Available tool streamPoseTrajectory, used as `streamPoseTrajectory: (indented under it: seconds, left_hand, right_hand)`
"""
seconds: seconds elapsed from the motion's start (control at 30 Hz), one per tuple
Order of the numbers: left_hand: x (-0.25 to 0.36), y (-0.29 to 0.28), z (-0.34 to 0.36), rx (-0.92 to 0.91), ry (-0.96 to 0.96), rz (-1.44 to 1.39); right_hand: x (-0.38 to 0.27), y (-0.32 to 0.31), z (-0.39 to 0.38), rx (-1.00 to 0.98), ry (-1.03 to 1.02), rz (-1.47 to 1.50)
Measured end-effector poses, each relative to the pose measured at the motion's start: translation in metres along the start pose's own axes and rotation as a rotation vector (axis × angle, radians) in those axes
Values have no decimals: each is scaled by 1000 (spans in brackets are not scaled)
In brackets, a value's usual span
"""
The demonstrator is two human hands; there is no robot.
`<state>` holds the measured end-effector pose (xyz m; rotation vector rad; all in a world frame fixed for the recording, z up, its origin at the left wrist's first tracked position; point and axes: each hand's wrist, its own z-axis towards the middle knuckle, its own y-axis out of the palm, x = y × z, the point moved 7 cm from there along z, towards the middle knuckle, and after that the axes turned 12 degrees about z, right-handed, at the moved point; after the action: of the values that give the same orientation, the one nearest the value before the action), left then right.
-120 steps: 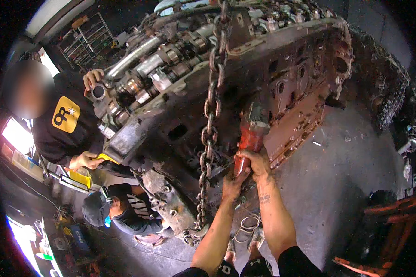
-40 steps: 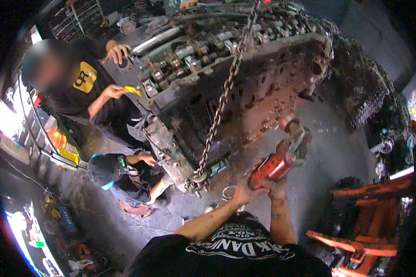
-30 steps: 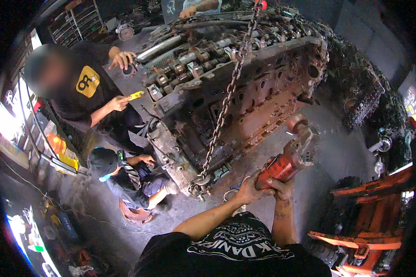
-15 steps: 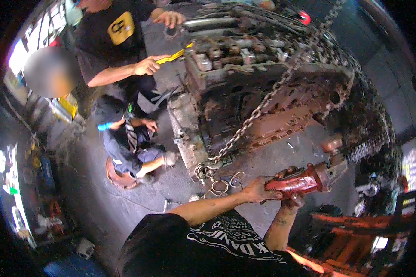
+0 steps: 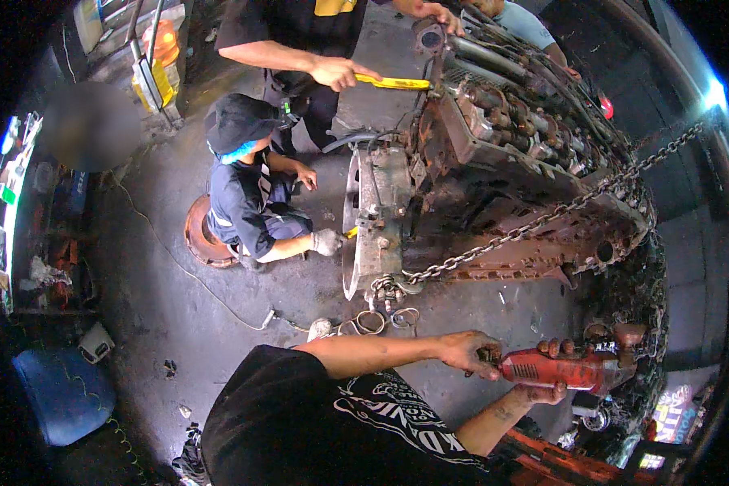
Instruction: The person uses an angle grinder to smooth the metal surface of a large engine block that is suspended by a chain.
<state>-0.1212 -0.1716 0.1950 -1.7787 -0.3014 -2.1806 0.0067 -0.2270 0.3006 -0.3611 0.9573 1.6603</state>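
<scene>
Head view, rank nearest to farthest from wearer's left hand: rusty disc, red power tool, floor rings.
From the left hand:
1. Red power tool: in its grip, extending right.
2. Floor rings: to its left, slightly ahead.
3. Rusty disc: much farther left and ahead.

Elongated red power tool (image 5: 547, 369), grey metal head (image 5: 617, 374).
Held aloft, nearly level; vented rear end left, head and round brown attachment (image 5: 629, 334) right.

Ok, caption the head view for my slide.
Left hand and right hand grip a red power tool near a grimy engine, with co-workers around it.
</scene>
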Motion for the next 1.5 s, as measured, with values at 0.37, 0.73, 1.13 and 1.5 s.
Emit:
streamPoseTrajectory:
  seconds: [0.37,0.73,1.13,1.5]
  left_hand:
    - [-3,2,-21,-65,25,-44]
    - [-25,18,-2,25,10,110]
    - [-31,60,45,-176,-167,8]
    - [-88,74,30,54,-368,310]
  right_hand:
    - [-9,23,-5,203,-44,219]
    - [-14,-52,-43,338,-24,134]
    - [7,-63,-90,512,113,-63]
    - [81,-114,-153,534,622,123]
